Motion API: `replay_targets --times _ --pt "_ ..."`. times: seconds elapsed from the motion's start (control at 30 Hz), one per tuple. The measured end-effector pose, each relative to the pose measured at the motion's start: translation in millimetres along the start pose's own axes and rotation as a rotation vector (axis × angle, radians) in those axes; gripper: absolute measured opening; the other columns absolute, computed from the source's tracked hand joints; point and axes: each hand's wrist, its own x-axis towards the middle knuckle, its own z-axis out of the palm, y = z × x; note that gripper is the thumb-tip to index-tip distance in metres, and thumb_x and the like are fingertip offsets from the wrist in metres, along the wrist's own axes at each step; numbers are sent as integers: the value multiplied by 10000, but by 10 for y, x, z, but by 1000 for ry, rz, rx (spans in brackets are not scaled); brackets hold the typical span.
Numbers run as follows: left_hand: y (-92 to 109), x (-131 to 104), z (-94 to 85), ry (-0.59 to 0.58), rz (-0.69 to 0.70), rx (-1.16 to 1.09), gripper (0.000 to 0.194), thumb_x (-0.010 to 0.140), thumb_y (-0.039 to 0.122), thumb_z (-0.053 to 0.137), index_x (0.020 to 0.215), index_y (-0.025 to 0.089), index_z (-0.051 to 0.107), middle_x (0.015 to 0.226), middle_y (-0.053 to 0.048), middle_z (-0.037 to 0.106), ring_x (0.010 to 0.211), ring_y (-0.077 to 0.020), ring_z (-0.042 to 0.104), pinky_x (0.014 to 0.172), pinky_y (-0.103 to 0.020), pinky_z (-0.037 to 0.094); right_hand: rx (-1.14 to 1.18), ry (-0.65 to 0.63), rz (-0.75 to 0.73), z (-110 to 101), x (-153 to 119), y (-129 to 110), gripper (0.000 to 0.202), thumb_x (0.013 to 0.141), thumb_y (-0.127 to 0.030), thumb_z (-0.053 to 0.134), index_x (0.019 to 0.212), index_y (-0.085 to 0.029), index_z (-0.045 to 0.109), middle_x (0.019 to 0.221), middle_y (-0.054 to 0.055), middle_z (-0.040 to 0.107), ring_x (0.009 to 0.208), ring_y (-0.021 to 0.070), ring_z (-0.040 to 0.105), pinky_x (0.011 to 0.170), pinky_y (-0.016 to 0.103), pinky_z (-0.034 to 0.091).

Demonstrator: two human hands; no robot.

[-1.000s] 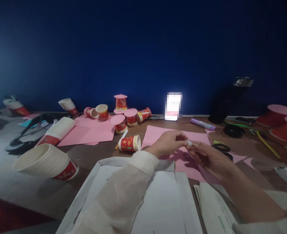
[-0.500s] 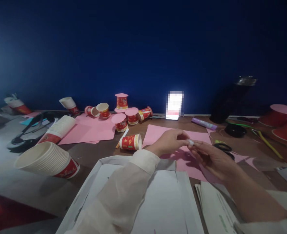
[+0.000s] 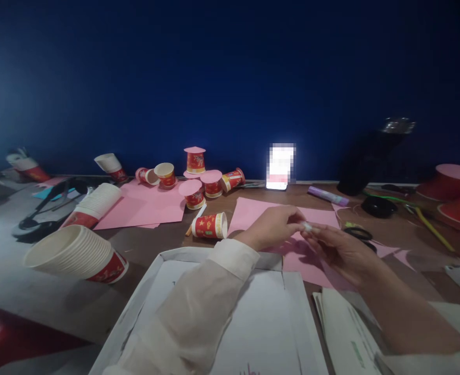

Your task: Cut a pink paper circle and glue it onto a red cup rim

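Observation:
My left hand [image 3: 275, 226] and my right hand [image 3: 339, 253] meet fingertip to fingertip above a sheet of pink paper [image 3: 247, 212]. Pinched between them is a small white piece [image 3: 306, 226], too small and blurred to name. A red paper cup [image 3: 209, 226] lies on its side left of my left hand, its mouth facing right. Just beyond my right hand sit black-handled scissors [image 3: 358, 233], partly hidden by it. Below my left sleeve is an open white box lid [image 3: 269, 317].
Stacked paper cups [image 3: 77, 255] lie at left by headphones [image 3: 38, 229]. Small cups topped with pink discs [image 3: 193, 194] stand at the back. A lit phone [image 3: 280, 166] leans on the blue wall. A purple tube [image 3: 327, 196], a dark bottle [image 3: 370, 156] and larger red cups [image 3: 444, 182] are at right.
The view has tipped very slightly, so things sit a little higher or shifted. Both hands keep their fingertips together on the small white piece, with hardly any movement.

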Motion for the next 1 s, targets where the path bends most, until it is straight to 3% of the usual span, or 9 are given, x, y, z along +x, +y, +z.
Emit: replay_targets --times 0.27,0.53,0.83,1.0 --pt "41 -3 -12 7 4 72 135 884 242 577 955 188 678 999 -33 726 903 -158 642 817 -278 482 -10 17 -43 -11 24 10 169 773 -100 774 903 -206 785 817 16 789 641 137 725 589 219 644" --pt "21 -2 -46 -3 30 17 161 891 313 621 970 184 676 978 -33 717 893 -152 642 803 -277 481 -2 14 -76 -51 61 -8 156 759 -89 788 880 -187 792 790 17 761 685 93 710 671 116 604" --pt "25 -11 -62 -11 74 40 154 889 308 628 954 177 675 954 -24 714 870 -141 632 775 -261 468 -17 -5 -111 -72 69 4 275 639 -125 889 889 -181 790 827 4 755 647 84 686 624 115 607" --pt "32 -13 -58 1 56 23 165 888 312 623 970 178 672 976 -30 717 889 -147 642 790 -269 476 -18 -9 -95 -57 50 -4 235 673 -148 878 889 -162 788 803 15 754 672 93 700 656 118 612"
